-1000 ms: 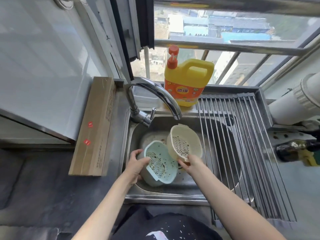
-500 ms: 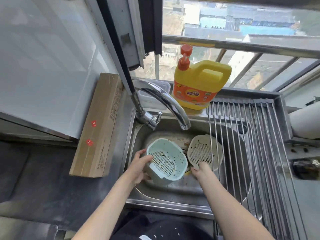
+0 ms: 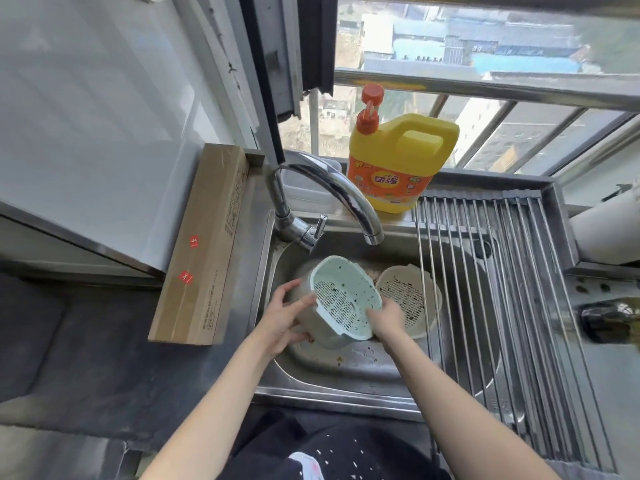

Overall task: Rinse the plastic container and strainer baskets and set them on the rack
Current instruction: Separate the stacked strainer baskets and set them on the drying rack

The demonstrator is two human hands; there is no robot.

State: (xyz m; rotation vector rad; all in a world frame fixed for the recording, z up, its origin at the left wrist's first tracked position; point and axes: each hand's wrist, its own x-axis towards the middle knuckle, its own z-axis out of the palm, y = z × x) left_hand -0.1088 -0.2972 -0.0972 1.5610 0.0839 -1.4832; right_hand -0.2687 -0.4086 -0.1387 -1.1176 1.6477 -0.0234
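Observation:
A pale green strainer basket [image 3: 341, 297], speckled with dark bits, is tilted toward me above the sink [image 3: 346, 372]. It seems nested in a clear plastic container [image 3: 323, 336]. My left hand [image 3: 285, 315] grips the left side from below. My right hand [image 3: 388, 318] holds the basket's right rim. A cream strainer basket [image 3: 412, 299] lies in the sink just right of it, partly under the roll-up metal rack [image 3: 502, 306].
The faucet spout [image 3: 346, 195] arches over the sink with no water running. A yellow detergent jug [image 3: 398, 161] stands behind on the ledge. A long cardboard box [image 3: 204, 244] lies left of the sink. A dark bottle [image 3: 609, 318] sits at the right.
My right hand let go of the cream basket, which now lies in the sink, and moved left onto the green basket. The green basket has been lifted and tilted up.

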